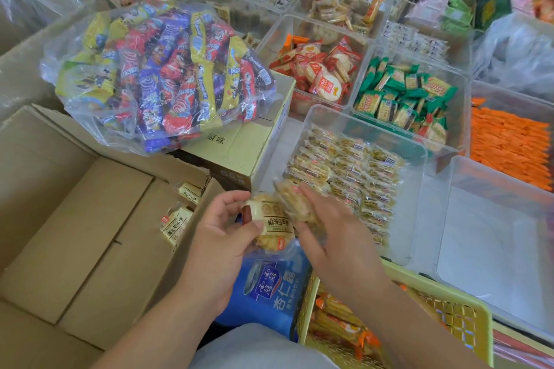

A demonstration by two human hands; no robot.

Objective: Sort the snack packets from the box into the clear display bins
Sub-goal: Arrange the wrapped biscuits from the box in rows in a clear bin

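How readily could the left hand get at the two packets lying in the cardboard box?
Likely yes: the two packets lie uncovered in the open cardboard box, close beside the left hand, nothing between. But that hand grips a biscuit packet, which it must release first.

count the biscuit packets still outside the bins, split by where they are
biscuit packets lying in the cardboard box: 2
cream-label packet held by left hand: 1
clear-side packet held by right hand: 1
total: 4
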